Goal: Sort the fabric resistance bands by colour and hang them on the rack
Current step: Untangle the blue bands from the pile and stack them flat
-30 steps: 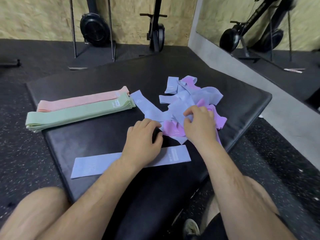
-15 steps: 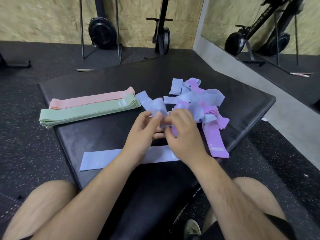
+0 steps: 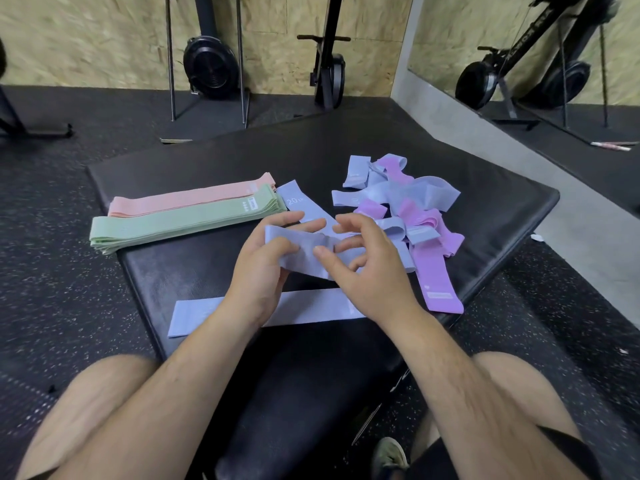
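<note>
Both hands are up over the black bench (image 3: 346, 150): left hand (image 3: 263, 271) and right hand (image 3: 370, 275) each pinch a twisted blue band (image 3: 304, 252) between thumb and fingers. A blue-and-purple tangle (image 3: 408, 199) crowds in just right of them. Under the wrists, one flat blue band (image 3: 311, 308). Far left, the green stack (image 3: 180, 223) touches the pink stack (image 3: 194, 199). Speckled rubber floor (image 3: 52, 271), chipboard wall (image 3: 104, 36), mirror (image 3: 502, 26) on the right.
</note>
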`<state>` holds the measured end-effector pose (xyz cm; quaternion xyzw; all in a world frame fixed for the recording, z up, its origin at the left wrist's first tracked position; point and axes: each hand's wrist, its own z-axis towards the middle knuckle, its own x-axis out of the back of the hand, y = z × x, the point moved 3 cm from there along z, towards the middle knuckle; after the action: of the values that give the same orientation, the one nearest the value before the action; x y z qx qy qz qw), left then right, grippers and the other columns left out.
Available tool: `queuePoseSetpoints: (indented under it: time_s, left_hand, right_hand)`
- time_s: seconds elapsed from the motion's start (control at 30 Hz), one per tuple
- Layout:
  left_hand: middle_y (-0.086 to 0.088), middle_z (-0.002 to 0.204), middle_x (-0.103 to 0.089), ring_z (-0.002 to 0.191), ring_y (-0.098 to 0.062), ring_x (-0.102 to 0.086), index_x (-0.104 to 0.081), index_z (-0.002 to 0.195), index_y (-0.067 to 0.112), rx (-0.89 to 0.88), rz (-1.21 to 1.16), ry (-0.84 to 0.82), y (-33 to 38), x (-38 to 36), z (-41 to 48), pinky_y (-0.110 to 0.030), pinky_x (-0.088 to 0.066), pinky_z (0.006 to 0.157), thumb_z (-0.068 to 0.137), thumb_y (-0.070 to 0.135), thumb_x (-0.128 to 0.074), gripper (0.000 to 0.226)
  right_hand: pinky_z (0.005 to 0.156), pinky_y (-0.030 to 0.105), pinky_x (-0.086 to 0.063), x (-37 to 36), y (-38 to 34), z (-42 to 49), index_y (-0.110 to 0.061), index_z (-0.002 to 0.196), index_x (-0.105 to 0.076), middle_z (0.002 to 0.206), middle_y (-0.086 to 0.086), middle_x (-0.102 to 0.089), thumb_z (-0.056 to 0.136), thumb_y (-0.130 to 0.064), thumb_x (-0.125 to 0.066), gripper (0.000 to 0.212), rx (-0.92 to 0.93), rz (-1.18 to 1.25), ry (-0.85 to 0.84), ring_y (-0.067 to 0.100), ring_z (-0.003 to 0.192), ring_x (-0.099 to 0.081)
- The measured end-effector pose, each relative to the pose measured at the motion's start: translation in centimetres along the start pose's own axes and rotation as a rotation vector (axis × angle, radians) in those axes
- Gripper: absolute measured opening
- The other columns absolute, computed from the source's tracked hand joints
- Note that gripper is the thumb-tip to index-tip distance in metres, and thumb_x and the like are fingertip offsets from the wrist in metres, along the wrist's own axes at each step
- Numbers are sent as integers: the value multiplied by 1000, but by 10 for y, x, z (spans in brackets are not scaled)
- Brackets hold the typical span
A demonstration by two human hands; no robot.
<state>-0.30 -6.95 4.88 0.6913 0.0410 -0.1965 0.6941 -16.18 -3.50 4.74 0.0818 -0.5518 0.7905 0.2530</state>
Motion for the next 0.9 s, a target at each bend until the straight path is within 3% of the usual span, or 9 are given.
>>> queuePoseSetpoints:
  time_s: [0.13, 0.37, 0.5, 0.6, 0.73, 0.83, 0.9]
  left_hand:
    - [-12, 116, -75, 105, -32, -74, -59, 120, 3, 9, 6, 34, -1, 2, 1, -35, -58, 81, 92, -12, -36, 39]
    - [-14, 111, -76, 115, -32, -68, -65, 108, 7, -37, 62, 110, -1, 9, 6, -41, -53, 97, 90, -11, -40, 36]
    - [-16, 110, -75, 114, -33, -68, -64, 108, 6, -61, 62, 95, 0, 11, 7, -38, -54, 92, 91, -12, -40, 34]
    - [-15, 110, -76, 116, -35, -66, -65, 107, 8, -76, 85, 87, 0, 12, 7, -42, -54, 97, 92, -11, -42, 34]
    - [3, 112, -76, 121, -22, -63, -64, 112, 26, -134, 277, 144, 0, 16, 7, -52, -46, 109, 90, -2, -52, 37]
    - [21, 133, -59, 123, -6, -55, -49, 134, 40, -206, 450, 275, -1, 21, 5, -40, -46, 109, 92, 18, -70, 52]
    - [22, 138, -48, 126, -8, -49, -45, 138, 38, -350, 598, 374, 2, 24, 3, -32, -42, 108, 90, 29, -76, 58]
  right_hand:
    - [70, 14, -47, -8, 6, 5, -28, 128, -56, 108, -14, -62, 88, -27, -79, 47, -96, 41, -69, 1, 88, -62]
    - [71, 12, -44, -5, 9, 9, -23, 109, -69, 99, -3, -60, 89, -14, -75, 23, -72, 25, -70, 2, 80, -59]
    - [73, 11, -43, -7, 10, 7, -25, 108, -69, 96, -4, -59, 89, -21, -75, 20, -76, -27, -85, 9, 82, -59]
    - [76, 10, -43, -6, 12, 8, -24, 103, -69, 98, -6, -58, 88, -26, -77, 17, -90, -49, -71, 11, 83, -59]
    - [77, 9, -39, -6, 10, 9, -25, 90, -66, 98, -10, -55, 87, -28, -79, 13, 1, -91, -80, 11, 85, -57]
    - [79, 7, -34, -6, 4, 7, -24, 86, -62, 98, -17, -53, 89, -31, -77, 17, 102, -122, -54, 9, 96, -53]
    - [83, 8, -33, -4, 0, 7, -23, 86, -61, 98, -17, -54, 91, -32, -76, 18, 151, -126, 12, 11, 100, -52]
